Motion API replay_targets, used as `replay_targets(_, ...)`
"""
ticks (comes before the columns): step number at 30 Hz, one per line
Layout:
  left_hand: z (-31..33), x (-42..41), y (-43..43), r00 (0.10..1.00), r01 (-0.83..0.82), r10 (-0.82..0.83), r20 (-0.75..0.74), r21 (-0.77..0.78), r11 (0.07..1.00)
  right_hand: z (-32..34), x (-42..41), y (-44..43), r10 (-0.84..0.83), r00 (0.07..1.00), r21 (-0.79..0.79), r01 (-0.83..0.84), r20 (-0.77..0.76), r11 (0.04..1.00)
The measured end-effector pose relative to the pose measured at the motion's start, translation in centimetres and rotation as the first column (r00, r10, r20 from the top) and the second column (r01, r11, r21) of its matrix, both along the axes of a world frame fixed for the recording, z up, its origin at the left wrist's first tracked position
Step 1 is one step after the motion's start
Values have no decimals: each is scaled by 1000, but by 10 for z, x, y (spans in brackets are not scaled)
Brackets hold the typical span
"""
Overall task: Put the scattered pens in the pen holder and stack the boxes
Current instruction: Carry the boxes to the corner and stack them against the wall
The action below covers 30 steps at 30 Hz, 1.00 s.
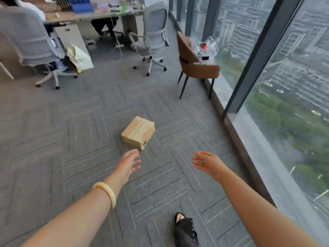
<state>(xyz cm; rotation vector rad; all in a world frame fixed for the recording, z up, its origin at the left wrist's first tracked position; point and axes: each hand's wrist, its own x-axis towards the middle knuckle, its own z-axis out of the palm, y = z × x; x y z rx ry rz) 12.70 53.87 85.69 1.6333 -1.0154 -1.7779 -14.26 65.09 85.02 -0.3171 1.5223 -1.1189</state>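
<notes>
The small brown cardboard box rests on the grey carpet, and I see the left hand spread near its closest corner, the right hand spread too, further right.

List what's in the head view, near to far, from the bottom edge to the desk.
black shoe → left hand and right hand, about level → cardboard box → brown chair → grey office chair → desk
</notes>
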Motion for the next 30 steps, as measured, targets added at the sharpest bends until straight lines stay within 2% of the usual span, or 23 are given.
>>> replay_targets(4, -5, -5, -64, 994, -113, 113, -11, -4, 994, -12, -9, -87, 103, 995, 28, -103, 6, 994)
replay_targets(11, -10, -11, -151, 986, -164, 163, -42, -16, 986, -21, -8, -215, 228, 974, 81, -229, 19, 970)
replay_targets(17, -36, 26, -267, 973, -227, 227, -49, 16, 974, -37, 18, -322, 233, 973, 123, -232, 10, 965)
replay_targets(21, -57, 41, -385, 993, -114, 114, -11, 4, 993, -70, 40, -412, 117, 993, 136, -120, 29, 983)
replay_targets(24, -78, 53, -476, 999, 27, -28, 41, 15, 1000, -105, 68, -479, -30, 997, 159, 18, 68, 987)
replay_targets(30, -132, 80, -601, 947, 227, -248, 205, 123, 966, -158, 134, -567, -119, 980, 271, 73, 158, 960)
